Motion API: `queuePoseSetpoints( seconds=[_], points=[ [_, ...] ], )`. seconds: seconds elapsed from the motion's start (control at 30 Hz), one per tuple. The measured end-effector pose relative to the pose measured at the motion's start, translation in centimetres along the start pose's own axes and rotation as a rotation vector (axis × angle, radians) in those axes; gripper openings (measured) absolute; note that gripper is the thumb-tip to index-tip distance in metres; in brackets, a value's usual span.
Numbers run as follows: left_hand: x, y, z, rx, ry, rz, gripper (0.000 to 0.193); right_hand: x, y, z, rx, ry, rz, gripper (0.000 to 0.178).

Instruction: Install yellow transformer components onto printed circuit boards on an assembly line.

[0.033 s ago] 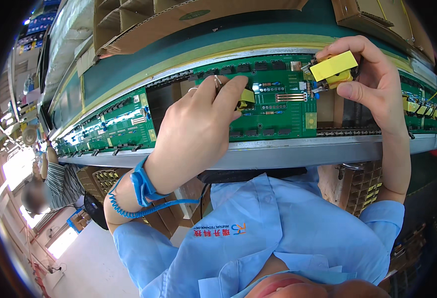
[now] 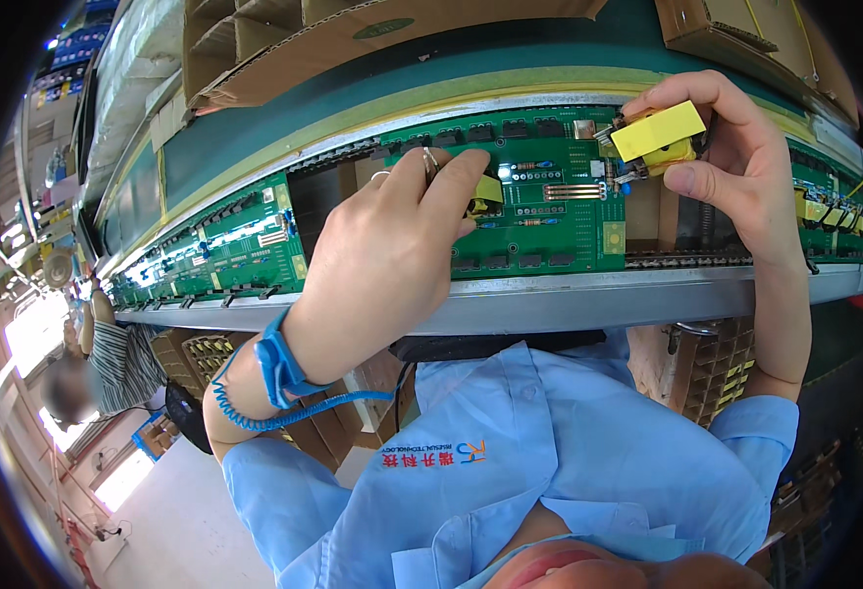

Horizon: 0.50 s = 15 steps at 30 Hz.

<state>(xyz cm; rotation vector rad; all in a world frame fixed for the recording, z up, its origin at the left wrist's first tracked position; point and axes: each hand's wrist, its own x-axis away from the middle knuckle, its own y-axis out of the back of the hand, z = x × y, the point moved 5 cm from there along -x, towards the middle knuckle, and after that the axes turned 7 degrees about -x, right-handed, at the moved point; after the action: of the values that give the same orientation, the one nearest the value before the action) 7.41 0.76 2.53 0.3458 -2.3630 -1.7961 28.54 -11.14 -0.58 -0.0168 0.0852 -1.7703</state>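
Note:
A green circuit board (image 2: 574,236) lies in the rail track before me, carrying black parts, resistors and blue capacitors. My left hand (image 2: 382,240) is closed over the board's left part, its fingers on a small yellow-wrapped transformer (image 2: 487,191); the fingers partly hide this piece, and whether it is seated cannot be told. At the board's right end, my right hand (image 2: 740,177) grips a larger yellow transformer (image 2: 662,133) between thumb and fingers. Its metal pins point left, just over the board's edge. A blue wrist strap (image 2: 281,368) with a coiled cord is round my left wrist.
More green boards (image 2: 225,240) sit along the track to the left. Yellow parts (image 2: 834,211) stand on a board at far right. Divided cardboard boxes (image 2: 264,44) line the far side. The metal rail (image 2: 549,299) runs in front of me. Another person (image 2: 112,358) works at far left.

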Motion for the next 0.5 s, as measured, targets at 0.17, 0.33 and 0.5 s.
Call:
queuePoseSetpoints(
  seconds=[0.17,0.33,0.5],
  points=[
    [-1.2,-0.2,-0.6,-0.078,-0.06,0.15,0.048,0.0,-0.2,-0.2,0.014,-0.022,0.015,0.048],
    [-1.4,-0.4,-1.0,-0.14,-0.014,0.218,0.046,0.1,-0.2,-0.1,0.011,-0.024,0.015,0.047],
    [-0.1,-1.2,-1.3,-0.195,-0.062,0.028,0.046,0.1,-0.2,-0.2,0.01,-0.02,0.045,0.048]
  ],
)
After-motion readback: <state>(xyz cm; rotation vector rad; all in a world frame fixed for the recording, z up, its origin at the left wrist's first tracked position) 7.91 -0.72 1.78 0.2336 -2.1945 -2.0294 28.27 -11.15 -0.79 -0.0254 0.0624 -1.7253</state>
